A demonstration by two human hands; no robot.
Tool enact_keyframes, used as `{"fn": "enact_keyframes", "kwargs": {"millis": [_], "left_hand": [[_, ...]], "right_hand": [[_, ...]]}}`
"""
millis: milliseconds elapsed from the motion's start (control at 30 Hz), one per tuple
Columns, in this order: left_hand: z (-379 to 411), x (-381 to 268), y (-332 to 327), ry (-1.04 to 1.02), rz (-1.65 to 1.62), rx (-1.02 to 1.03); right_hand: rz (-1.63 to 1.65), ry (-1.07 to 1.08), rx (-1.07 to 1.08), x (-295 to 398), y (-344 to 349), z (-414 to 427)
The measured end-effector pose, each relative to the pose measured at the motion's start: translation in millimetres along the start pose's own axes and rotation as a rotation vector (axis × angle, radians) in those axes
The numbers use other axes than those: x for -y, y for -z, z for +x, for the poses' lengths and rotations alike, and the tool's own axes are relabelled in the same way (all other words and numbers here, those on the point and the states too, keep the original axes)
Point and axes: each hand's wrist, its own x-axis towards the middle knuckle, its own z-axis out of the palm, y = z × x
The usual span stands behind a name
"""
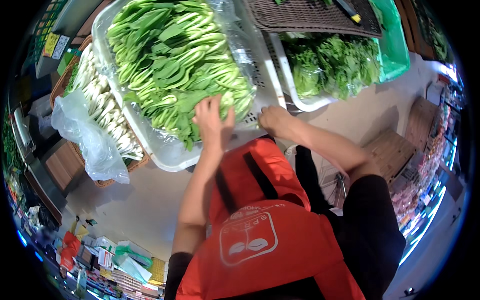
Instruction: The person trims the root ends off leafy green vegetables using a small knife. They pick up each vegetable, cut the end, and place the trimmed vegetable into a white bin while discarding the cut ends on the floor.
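Observation:
Green leafy vegetables with pale stalks (187, 56), like choy sum, lie in stacked rows in a white plastic basket (180, 164) lined with clear plastic film. My left hand (213, 122) rests on the near end of the rows, its thumb and fingers apart against leaves and stalks. To its right, my right hand (276, 120) is at the basket's near right corner with its fingers curled. Whether anything is inside those fingers is hidden.
On the left, a wicker basket (140, 164) holds white-stemmed vegetables (108, 108) under a clear plastic bag (84, 131). At right, a second white basket (311, 107) holds bagged lettuce (337, 67). Above it, a brown woven tray (315, 17) carries a yellow-tipped tool (354, 17).

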Motion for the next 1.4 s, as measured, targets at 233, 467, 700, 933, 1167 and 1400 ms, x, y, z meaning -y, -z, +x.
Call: {"fn": "enact_keyframes", "kwargs": {"millis": [233,467,700,933,1167,1400], "left_hand": [[-24,-2,33,-0.066,-0.24,-0.108],[-14,-32,52,0.192,-0.844,-0.066],[17,-92,55,0.454,-1.317,0.297],[7,-108,28,0.471,-1.43,0.364],[-4,-113,19,0.478,-1.294,0.364],[-23,-136,-24,0.157,-0.703,0.32]], "right_hand": [[0.329,-0.257,-0.414,-14,-136,-82],[0.793,-0.132,-0.791,-48,-32,-127],[0.056,-0.304,-1.653,-234,155,-101],[-0.079,-0.711,-0.743,-314,176,-73],[0.431,-0.417,-0.974,-204,149,-177],[1.553,0.065,-0.861,-27,26,-145]]}}
